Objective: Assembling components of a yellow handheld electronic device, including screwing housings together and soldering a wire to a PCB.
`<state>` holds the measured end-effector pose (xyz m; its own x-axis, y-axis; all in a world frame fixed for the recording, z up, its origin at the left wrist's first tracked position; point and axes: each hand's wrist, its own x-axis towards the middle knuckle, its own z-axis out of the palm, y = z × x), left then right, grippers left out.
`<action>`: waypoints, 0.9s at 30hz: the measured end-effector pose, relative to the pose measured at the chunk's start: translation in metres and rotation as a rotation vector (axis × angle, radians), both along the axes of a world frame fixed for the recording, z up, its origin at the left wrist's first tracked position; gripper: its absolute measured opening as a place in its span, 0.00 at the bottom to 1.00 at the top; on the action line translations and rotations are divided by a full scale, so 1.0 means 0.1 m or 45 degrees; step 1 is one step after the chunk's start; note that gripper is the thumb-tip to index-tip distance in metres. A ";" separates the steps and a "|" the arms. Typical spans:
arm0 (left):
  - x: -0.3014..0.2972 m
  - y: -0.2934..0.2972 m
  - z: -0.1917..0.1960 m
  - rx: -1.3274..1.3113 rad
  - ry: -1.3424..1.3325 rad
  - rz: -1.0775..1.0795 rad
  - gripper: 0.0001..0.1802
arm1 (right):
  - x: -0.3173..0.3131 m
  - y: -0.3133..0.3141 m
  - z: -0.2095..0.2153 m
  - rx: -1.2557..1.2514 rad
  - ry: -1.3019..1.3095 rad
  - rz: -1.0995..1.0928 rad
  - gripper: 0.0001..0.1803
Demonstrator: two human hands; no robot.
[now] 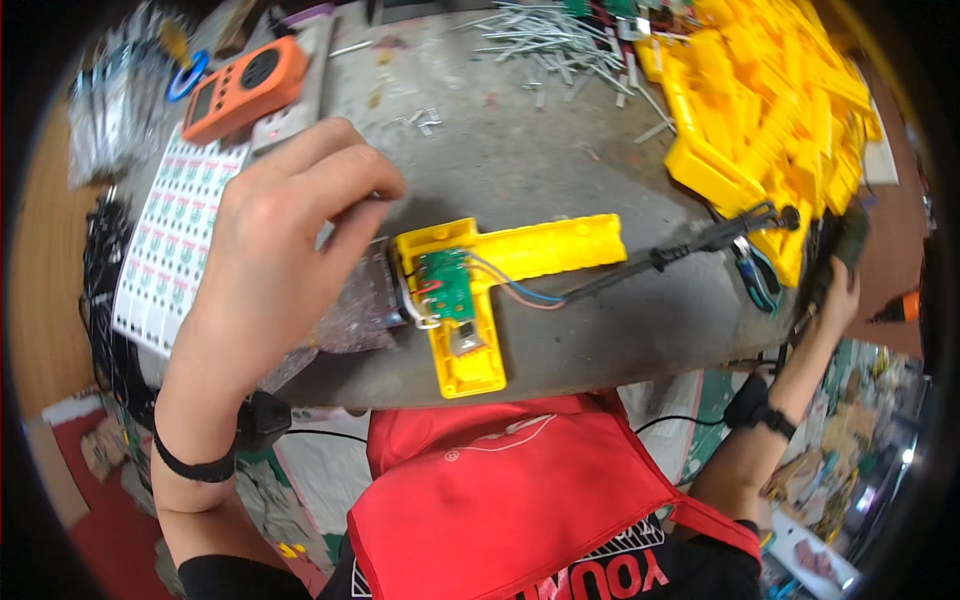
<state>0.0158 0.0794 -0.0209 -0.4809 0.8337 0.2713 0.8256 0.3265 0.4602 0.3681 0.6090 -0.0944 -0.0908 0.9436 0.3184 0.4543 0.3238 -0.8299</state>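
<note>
My left hand [300, 205] hovers over the left of the table with fingers curled in and thumb close to them; whatever they hold, if anything, is hidden. Just right of it lies an opened yellow plastic housing [471, 375], T-shaped, with a green circuit board [447, 285] inside. Blue and pinkish wires [520, 293] lead from the board to a black cable [690, 247]. At the table's right edge my right hand [842, 295] is closed round a dark cylindrical hand tool [850, 238]; its thin tip points down toward me.
A yellow bin [715, 175] heaped with yellow plastic parts stands far right, teal-handled pliers [757, 278] in front. Metal pins [555, 45] lie at the back. An orange meter-like device [245, 92], a label sheet [170, 225] and clear plastic bags [355, 315] are at left.
</note>
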 end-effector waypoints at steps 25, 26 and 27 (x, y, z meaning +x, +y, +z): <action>0.41 -0.12 -0.49 0.476 -0.223 -0.196 0.19 | -2.13 -3.34 1.04 -0.789 1.358 1.904 0.25; 0.41 -0.12 -0.48 0.478 -0.224 -0.198 0.19 | -2.12 -3.35 1.03 -0.774 1.341 1.826 0.26; 0.40 -0.12 -0.47 0.468 -0.194 -0.217 0.20 | -2.11 -3.36 1.01 -0.759 1.324 1.748 0.28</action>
